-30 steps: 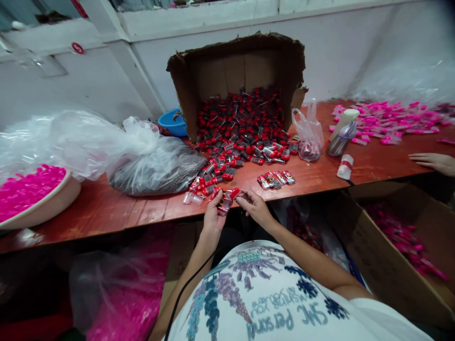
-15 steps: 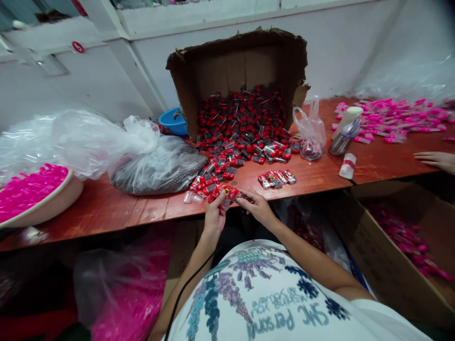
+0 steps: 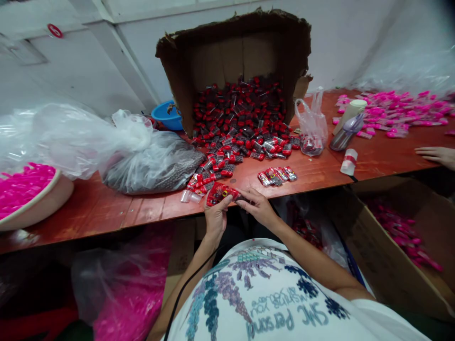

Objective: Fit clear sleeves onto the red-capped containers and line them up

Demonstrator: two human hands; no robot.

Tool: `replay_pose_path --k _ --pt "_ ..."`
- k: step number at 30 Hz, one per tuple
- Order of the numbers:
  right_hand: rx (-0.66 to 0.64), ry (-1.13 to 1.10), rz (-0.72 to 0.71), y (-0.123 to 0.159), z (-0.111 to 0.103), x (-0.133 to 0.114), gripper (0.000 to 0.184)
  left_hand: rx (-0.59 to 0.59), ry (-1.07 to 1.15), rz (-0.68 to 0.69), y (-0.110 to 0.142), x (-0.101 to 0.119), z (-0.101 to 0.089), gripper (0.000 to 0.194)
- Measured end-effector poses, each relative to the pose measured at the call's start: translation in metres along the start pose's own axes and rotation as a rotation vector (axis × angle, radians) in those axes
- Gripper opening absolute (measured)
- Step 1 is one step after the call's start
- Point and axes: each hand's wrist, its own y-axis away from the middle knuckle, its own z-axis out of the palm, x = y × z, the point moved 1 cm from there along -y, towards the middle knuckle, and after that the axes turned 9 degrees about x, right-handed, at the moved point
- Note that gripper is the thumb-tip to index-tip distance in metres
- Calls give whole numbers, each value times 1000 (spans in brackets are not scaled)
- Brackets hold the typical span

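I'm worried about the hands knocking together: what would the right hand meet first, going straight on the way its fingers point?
The red packet, it seems: the right hand is at its end. Beyond that comes the left hand, though depth is hard to judge.

Surface [image 3: 149, 207] left: basin [image 3: 62, 199] heaped with pink pieces [image 3: 24, 184]
Surface back: blue bowl [image 3: 167, 117]
Surface right: bottle [image 3: 341, 138], red-banded white cylinder [image 3: 349, 162], pink pile [image 3: 398, 113] beyond
Below left: clear bag [image 3: 87, 277] of pink bits [image 3: 130, 303]
Below right: open carton [image 3: 373, 258], pink items [image 3: 401, 232] inside
Wall [image 3: 341, 42]: round red sign [image 3: 55, 31]

Red packet [image 3: 217, 193] glossy plastic; box [image 3: 231, 54] matt cardboard, rough-edged.
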Motion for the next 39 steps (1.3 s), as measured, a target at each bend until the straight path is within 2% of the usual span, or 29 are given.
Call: replay_pose_path --k 5,9,13,21,27,33,36,39 --pt "-7 48 -93 -1 5 -1 36 51 51 -92 -6 -3 2 25" --pt "-22 17 -78 -6 4 0 35 40 22 -99 -9 -5 1 24" --pt "20 2 -47 -8 2 5 36 49 -2 -112 -11 -7 2 24" --pt "131 -78 166 -8 7 26 37 -27 -118 -189 -14 -12 13 27" --pt "56 -277 406 -17 3 37 33 -94 -156 -271 -25 -14 13 33" --pt "153 -10 189 -19 0 41 33 -47 -182 -303 -31 -27 13 26" --pt "68 -40 228 -21 -2 47 37 -72 -183 -328 -36 -29 12 28" --pt "-36 -128 255 -22 -5 54 44 -25 -166 -332 -41 -28 10 29"
